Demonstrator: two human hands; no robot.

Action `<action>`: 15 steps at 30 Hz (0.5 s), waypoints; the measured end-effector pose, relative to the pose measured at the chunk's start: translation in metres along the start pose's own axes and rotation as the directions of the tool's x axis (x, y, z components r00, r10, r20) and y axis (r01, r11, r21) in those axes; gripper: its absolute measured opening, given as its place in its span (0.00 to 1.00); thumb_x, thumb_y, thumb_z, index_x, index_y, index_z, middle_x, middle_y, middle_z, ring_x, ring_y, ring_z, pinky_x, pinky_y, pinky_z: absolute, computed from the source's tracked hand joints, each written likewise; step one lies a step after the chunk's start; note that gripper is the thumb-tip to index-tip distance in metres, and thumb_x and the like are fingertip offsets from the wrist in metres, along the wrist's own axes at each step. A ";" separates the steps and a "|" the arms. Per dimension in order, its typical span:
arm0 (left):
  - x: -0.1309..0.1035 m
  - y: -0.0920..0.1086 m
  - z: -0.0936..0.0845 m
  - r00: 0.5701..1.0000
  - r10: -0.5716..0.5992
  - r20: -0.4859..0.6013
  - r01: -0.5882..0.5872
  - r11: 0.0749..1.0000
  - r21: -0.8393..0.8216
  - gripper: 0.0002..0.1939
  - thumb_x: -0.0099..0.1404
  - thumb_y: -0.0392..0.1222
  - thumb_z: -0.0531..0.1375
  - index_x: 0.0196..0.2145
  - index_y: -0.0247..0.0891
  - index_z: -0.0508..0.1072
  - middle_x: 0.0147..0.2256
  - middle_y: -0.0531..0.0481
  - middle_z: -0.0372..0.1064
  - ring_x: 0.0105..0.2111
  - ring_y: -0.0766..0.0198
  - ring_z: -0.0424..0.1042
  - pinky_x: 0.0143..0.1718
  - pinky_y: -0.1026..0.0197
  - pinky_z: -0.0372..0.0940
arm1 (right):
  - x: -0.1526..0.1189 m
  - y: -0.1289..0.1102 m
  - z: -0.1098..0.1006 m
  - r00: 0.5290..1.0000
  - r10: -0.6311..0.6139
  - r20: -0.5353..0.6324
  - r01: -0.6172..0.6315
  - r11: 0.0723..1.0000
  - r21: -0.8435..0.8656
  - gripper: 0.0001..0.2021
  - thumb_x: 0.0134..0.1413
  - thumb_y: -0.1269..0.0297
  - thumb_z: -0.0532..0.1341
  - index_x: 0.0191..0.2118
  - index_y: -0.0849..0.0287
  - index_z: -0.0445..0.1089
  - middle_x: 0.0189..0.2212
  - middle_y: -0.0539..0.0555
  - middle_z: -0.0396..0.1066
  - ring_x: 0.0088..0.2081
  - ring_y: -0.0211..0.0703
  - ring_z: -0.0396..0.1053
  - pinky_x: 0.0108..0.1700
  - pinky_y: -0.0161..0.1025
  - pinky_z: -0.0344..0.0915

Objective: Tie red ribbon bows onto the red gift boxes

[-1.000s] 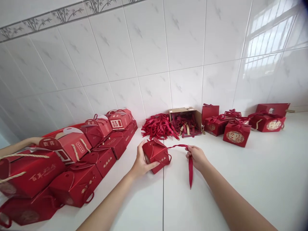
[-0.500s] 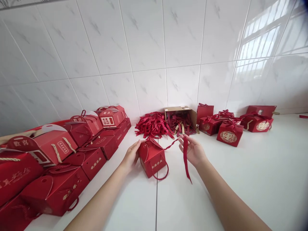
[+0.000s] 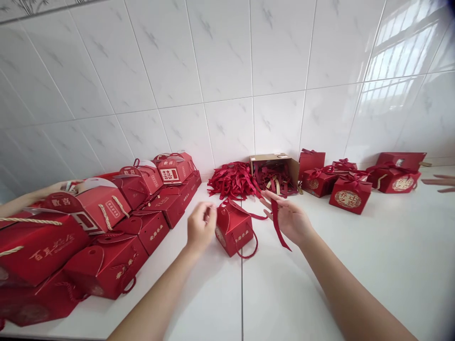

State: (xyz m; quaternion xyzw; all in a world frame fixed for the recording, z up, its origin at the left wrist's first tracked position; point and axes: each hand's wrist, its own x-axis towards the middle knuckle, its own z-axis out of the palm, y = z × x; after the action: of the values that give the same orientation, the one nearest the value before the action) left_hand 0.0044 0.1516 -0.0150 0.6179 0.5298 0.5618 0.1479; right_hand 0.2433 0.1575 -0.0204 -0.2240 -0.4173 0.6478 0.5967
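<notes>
A small red gift box (image 3: 234, 229) with a curved flap top, gold lettering and a red cord handle sits on the white table in front of me. My left hand (image 3: 202, 225) is at its upper left, fingers curled together; whatever they pinch, if anything, is hidden. To the right of the box, my right hand (image 3: 289, 218) holds a dark red ribbon (image 3: 280, 232) between its fingers, several of them stretched out. One end of the ribbon hangs below the palm, and the other runs back towards the top of the box.
Stacked red gift boxes (image 3: 106, 265) fill the left side. A heap of red ribbons (image 3: 234, 180) and a cardboard box (image 3: 293, 168) of ribbons lie by the tiled wall. Boxes with bows (image 3: 350, 194) stand right. Other people's hands show at far left (image 3: 69, 187) and right (image 3: 441, 181).
My left hand has come off the box's side and curled its fingers at its upper left. My right hand's fingers have straightened around the ribbon. Another person's hand has appeared at far right.
</notes>
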 end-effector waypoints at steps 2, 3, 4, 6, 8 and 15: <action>-0.018 0.018 0.005 0.960 0.176 0.217 -0.184 0.983 0.016 0.10 0.61 0.46 0.55 0.30 0.39 0.73 0.28 0.50 0.71 0.29 0.65 0.68 0.32 0.64 0.63 | -0.008 -0.001 0.015 0.991 -0.035 0.126 0.032 0.999 0.029 0.15 0.50 0.65 0.55 0.42 0.54 0.74 0.51 0.52 0.69 0.56 0.52 0.61 0.60 0.51 0.51; -0.027 0.026 0.008 0.918 0.264 0.297 -0.283 0.959 0.024 0.09 0.62 0.44 0.55 0.31 0.39 0.74 0.27 0.50 0.71 0.27 0.66 0.68 0.31 0.64 0.63 | -0.012 -0.001 0.022 0.983 -0.069 0.172 0.063 0.997 0.040 0.15 0.50 0.66 0.55 0.42 0.54 0.75 0.49 0.52 0.71 0.55 0.52 0.62 0.60 0.51 0.50; -0.034 0.032 0.010 0.883 0.327 0.337 -0.359 0.933 0.034 0.08 0.62 0.42 0.55 0.34 0.39 0.74 0.26 0.51 0.71 0.25 0.67 0.67 0.29 0.65 0.63 | -0.016 0.000 0.029 0.972 -0.099 0.212 0.091 0.995 0.048 0.15 0.50 0.66 0.56 0.42 0.55 0.75 0.48 0.52 0.71 0.55 0.52 0.62 0.61 0.50 0.49; -0.044 0.040 0.013 0.824 0.439 0.359 -0.489 0.870 0.060 0.08 0.62 0.39 0.55 0.36 0.38 0.74 0.24 0.51 0.71 0.23 0.68 0.65 0.26 0.65 0.61 | -0.024 0.002 0.042 0.951 -0.122 0.285 0.110 0.992 0.059 0.15 0.51 0.67 0.55 0.44 0.54 0.74 0.49 0.52 0.71 0.57 0.50 0.60 0.62 0.49 0.47; -0.047 0.041 0.014 0.799 0.489 0.349 -0.543 0.837 0.070 0.08 0.62 0.38 0.55 0.33 0.37 0.74 0.21 0.52 0.68 0.20 0.69 0.62 0.24 0.65 0.59 | -0.031 0.004 0.050 0.927 -0.091 0.364 0.075 0.996 0.057 0.17 0.52 0.66 0.55 0.48 0.53 0.72 0.52 0.52 0.68 0.59 0.50 0.55 0.62 0.49 0.46; -0.043 0.033 0.014 0.888 0.286 0.360 -0.276 0.958 -0.078 0.18 0.59 0.44 0.59 0.16 0.36 0.60 0.14 0.57 0.54 0.16 0.73 0.53 0.18 0.67 0.50 | -0.044 0.008 0.062 0.859 0.023 0.512 0.013 0.998 -0.066 0.24 0.54 0.63 0.56 0.58 0.49 0.60 0.63 0.46 0.50 0.64 0.46 0.42 0.63 0.45 0.44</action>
State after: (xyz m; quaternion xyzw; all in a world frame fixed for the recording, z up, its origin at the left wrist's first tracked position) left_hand 0.0408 0.1092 -0.0166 0.7801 0.3910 0.4583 0.1690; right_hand 0.1982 0.0988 -0.0018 -0.0647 -0.5819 0.6711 0.4548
